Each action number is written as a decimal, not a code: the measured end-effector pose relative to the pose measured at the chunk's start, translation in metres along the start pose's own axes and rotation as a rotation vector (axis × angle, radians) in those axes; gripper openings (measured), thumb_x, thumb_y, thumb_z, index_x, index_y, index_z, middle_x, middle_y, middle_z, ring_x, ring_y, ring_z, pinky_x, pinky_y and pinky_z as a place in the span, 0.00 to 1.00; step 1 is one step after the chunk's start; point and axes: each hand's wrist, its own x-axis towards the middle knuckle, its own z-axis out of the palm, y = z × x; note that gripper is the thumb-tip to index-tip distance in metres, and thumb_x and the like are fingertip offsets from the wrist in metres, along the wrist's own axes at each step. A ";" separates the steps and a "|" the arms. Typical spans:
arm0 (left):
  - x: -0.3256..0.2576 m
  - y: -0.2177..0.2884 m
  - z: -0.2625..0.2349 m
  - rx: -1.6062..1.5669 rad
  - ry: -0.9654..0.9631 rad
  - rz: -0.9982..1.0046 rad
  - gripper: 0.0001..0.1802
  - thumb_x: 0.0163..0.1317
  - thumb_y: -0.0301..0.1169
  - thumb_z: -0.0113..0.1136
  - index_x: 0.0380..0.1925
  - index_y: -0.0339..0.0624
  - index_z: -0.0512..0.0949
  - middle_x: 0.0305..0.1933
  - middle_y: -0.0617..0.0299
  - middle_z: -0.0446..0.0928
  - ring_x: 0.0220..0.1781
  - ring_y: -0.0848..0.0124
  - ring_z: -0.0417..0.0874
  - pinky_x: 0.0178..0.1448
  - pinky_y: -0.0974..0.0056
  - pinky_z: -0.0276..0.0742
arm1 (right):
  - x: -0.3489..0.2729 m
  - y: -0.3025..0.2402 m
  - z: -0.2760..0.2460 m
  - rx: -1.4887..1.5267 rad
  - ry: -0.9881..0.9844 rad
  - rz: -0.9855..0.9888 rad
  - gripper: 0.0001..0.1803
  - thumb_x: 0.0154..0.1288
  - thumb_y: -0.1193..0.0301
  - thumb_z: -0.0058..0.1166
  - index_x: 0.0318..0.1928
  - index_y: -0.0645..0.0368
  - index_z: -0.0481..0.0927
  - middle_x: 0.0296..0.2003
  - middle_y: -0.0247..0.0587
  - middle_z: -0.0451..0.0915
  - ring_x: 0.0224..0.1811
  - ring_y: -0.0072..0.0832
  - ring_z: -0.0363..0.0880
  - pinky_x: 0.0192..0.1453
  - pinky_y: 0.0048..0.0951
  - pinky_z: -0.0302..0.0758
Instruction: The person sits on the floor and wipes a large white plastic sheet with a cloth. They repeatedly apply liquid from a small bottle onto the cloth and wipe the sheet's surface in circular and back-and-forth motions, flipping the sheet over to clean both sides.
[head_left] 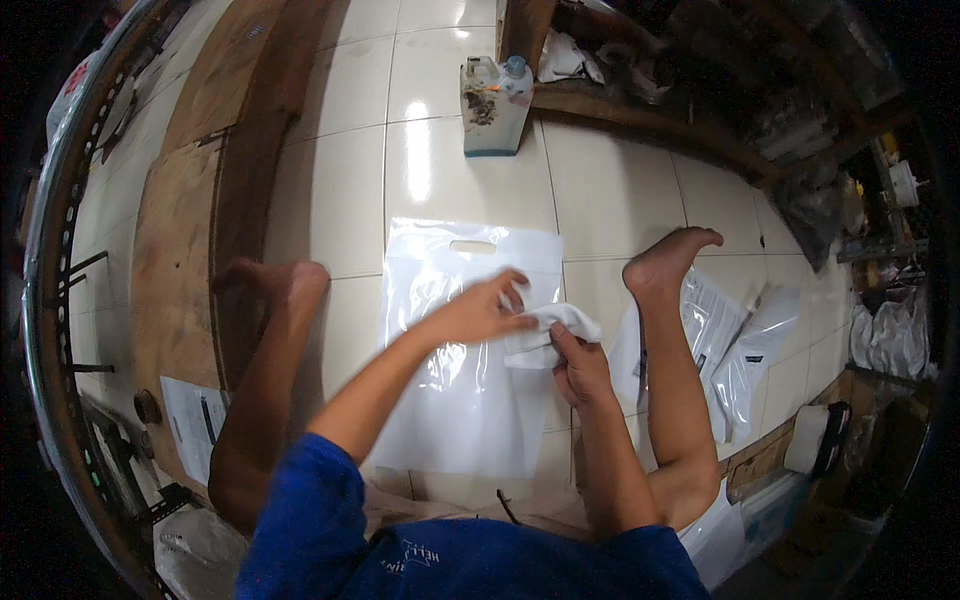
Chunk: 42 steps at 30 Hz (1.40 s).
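A glossy white plastic bag with a cut-out handle slot lies flat on the tiled floor between my legs. Over its right side, my right hand grips a folded white cloth with the thumb on top. My left hand hovers at the cloth's left end, its fingers spread and slightly blurred. Whether those fingertips touch the cloth is hard to make out.
A dirty translucent jug with a blue cap stands beyond the bag. Printed plastic packages lie beside my right leg. A long wooden board runs along the left, and wooden shelving holds clutter at the far right.
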 end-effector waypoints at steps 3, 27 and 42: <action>0.079 -0.051 -0.086 -0.088 0.584 0.007 0.53 0.50 0.49 0.74 0.68 0.30 0.59 0.65 0.40 0.68 0.65 0.51 0.72 0.69 0.56 0.67 | 0.006 -0.021 0.008 0.087 -0.018 0.002 0.15 0.69 0.73 0.57 0.54 0.61 0.75 0.48 0.38 0.80 0.51 0.28 0.78 0.58 0.31 0.75; -0.093 0.080 -0.081 0.824 0.376 0.461 0.32 0.55 0.34 0.67 0.60 0.39 0.69 0.49 0.52 0.73 0.50 0.55 0.74 0.55 0.55 0.70 | -0.007 -0.043 0.033 0.183 -0.131 -0.199 0.19 0.71 0.68 0.56 0.58 0.63 0.72 0.52 0.40 0.78 0.54 0.30 0.79 0.60 0.36 0.76; -0.133 0.162 -0.062 1.297 0.225 0.428 0.30 0.46 0.33 0.71 0.52 0.46 0.75 0.43 0.63 0.77 0.48 0.64 0.78 0.51 0.59 0.72 | -0.043 -0.007 0.047 0.242 -0.226 -0.140 0.18 0.73 0.69 0.52 0.58 0.63 0.71 0.52 0.42 0.78 0.56 0.31 0.78 0.63 0.38 0.74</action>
